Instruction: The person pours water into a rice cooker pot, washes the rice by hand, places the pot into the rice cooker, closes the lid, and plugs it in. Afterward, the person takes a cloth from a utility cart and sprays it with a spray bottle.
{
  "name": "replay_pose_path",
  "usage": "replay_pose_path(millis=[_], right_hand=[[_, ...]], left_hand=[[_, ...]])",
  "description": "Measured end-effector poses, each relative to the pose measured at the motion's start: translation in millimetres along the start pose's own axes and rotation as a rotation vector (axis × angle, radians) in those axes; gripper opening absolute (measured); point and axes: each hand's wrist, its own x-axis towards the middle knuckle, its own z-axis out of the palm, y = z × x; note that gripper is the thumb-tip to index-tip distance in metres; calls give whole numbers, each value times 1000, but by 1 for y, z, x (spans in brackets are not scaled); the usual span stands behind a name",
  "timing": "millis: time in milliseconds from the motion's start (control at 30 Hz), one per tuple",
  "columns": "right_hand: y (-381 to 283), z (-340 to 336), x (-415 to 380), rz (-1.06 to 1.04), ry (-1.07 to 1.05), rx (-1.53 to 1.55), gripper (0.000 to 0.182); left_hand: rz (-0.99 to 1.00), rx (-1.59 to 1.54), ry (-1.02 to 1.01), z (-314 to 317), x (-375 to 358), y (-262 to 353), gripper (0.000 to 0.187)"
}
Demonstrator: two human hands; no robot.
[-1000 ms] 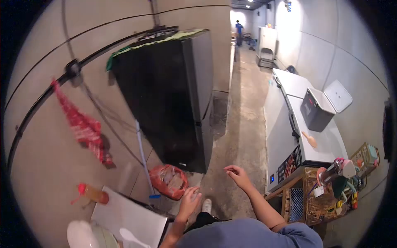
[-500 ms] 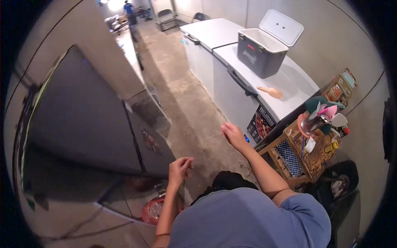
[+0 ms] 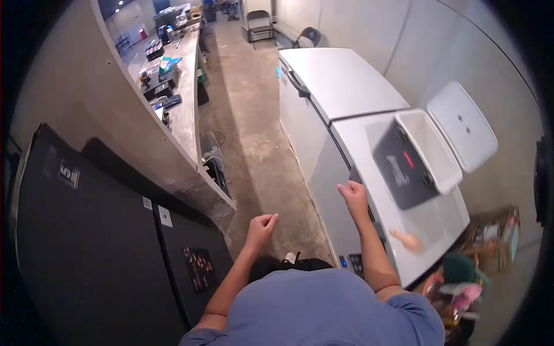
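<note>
My left hand hangs in front of my body over the concrete floor, fingers curled in with nothing in them. To its left stands a dark cabinet. My right hand is loosely closed and bare, overlapping the front edge of a white chest freezer in this view. On the freezer's lid sits a dark grey cooler box, its white lid swung up. A pale, spoon-shaped utensil lies on the freezer's near end, slightly blurred.
A concrete floor runs ahead between the freezer and a long counter that carries several small items. Folding chairs stand at the far end. At lower right is a blurred cluster of utensils beside a wooden rack.
I have moved forward along the aisle, and the view has turned. Freezer and cooler box now appear closer, while more of the counter shows at left. Both hands stay closed.
</note>
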Motion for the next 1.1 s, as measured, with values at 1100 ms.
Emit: replay_pose_path(millis=[1100], right_hand=[[22, 436, 1009, -219, -153, -51, 40]], left_hand=[[-233, -168, 26, -262, 993, 17, 22]])
